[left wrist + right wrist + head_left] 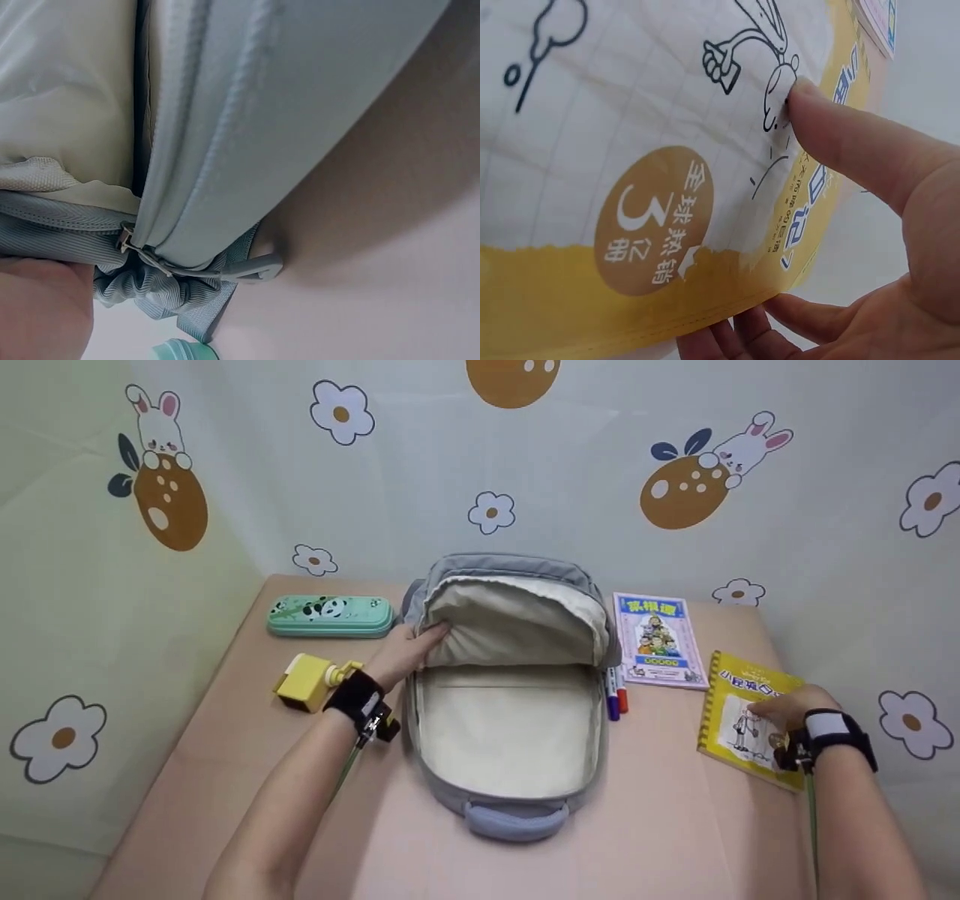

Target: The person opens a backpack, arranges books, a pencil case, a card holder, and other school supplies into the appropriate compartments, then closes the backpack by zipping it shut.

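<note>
A grey backpack (pixel 510 735) lies unzipped at the middle of the table, its cream lining showing and its handle toward me. My left hand (pixel 401 654) holds the left edge of its raised flap (pixel 517 622), thumb on the lining side; in the left wrist view only part of that hand (pixel 45 307) shows beside the zip. On the right, my right hand (pixel 810 705) grips a yellow book (pixel 720 720) by its right edge. The right wrist view shows the thumb (pixel 855 142) pressed on the cover and the other fingers under the edge.
A green panda pencil case (pixel 330 616) and a yellow pencil sharpener with a crank (pixel 304 681) sit left of the backpack. On its right lie a pink-bordered booklet (pixel 660 641) and purple and red markers (pixel 615 694). Patterned cloth walls (pixel 420 457) surround the table.
</note>
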Tool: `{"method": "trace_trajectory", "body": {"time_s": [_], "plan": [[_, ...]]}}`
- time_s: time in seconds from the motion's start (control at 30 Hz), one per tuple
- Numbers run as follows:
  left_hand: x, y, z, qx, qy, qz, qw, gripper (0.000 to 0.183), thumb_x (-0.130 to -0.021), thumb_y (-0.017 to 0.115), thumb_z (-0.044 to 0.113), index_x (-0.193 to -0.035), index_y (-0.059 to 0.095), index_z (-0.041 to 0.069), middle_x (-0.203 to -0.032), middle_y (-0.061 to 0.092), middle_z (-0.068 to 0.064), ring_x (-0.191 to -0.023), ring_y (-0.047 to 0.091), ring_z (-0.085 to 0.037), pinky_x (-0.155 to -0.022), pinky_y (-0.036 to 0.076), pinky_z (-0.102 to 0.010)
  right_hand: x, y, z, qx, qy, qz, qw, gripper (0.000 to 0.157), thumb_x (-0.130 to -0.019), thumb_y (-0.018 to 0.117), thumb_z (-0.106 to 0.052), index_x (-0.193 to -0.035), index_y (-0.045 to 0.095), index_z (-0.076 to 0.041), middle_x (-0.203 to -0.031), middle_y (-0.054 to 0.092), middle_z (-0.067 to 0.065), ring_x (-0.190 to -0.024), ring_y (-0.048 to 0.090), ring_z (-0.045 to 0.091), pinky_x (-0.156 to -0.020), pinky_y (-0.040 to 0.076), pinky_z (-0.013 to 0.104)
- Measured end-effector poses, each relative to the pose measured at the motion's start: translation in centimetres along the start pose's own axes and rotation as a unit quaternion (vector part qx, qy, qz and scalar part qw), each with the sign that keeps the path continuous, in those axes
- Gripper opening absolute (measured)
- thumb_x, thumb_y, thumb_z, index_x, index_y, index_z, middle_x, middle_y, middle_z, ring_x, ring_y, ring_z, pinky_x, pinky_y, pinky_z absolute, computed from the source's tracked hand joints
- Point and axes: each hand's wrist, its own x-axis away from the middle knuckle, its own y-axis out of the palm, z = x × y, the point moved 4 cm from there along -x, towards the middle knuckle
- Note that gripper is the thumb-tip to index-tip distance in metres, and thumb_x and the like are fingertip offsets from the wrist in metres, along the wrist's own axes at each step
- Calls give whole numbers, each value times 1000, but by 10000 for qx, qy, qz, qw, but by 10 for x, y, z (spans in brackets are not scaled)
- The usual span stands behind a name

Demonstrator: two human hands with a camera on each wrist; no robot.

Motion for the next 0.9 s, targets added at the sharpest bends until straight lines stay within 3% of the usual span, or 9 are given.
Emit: {"method": "trace_trajectory", "body": {"time_s": [0.13,0.27,0.43,0.57,0.7,0.9], "plan": [[0,0,0,-42,17,15,10000,64,-94,66,56,-132,63,4,-126,65,-10,-116,60,-23,-102,45,-39,1,-3,1,54,21,-68,10000,87,-94,73,-29,-153,21,9,-106,65,24,-88,71,34,-78,60,42],[-1,0,-2,-139,-54,67,9999,62,-93,66,59,-121,67,4,-96,60,-5,-93,59,-20,-85,48,-34,1,-7,0,338,-40,-158,9993,90,-94,73,-34,-151,21,12,-106,65,22,-89,69,31,-77,59,37],[-2,0,-3,-176,-83,51,9998,60,-94,65,59,-116,67,4,-83,52,-1,-78,54,-17,-75,47,-33,1,-9,1,342,16,-268,9991,92,-93,73,-38,-151,22,12,-101,66,18,-88,68,29,-78,57,37],[-3,0,-4,-121,-87,3,9999,63,-94,65,60,-119,66,2,-88,56,-4,-81,55,-18,-77,47,-34,0,-8,4,107,149,-328,9993,88,-94,73,-39,-150,26,10,-97,67,14,-87,69,28,-82,57,38],[-3,0,-5,20,-87,8,10000,63,-95,66,57,-125,66,2,-109,64,-8,-99,58,-20,-89,47,-33,-8,-7,12,55,81,-288,9995,86,-93,73,-43,-147,31,10,-94,67,12,-85,69,27,-82,58,38],[-2,1,-6,27,-39,-18,10000,61,-95,66,55,-130,64,4,-113,64,-10,-103,59,-22,-94,46,-38,-23,-17,28,151,-287,-274,9991,92,-87,80,-41,-143,32,14,-92,65,12,-81,68,26,-77,59,38]]}}
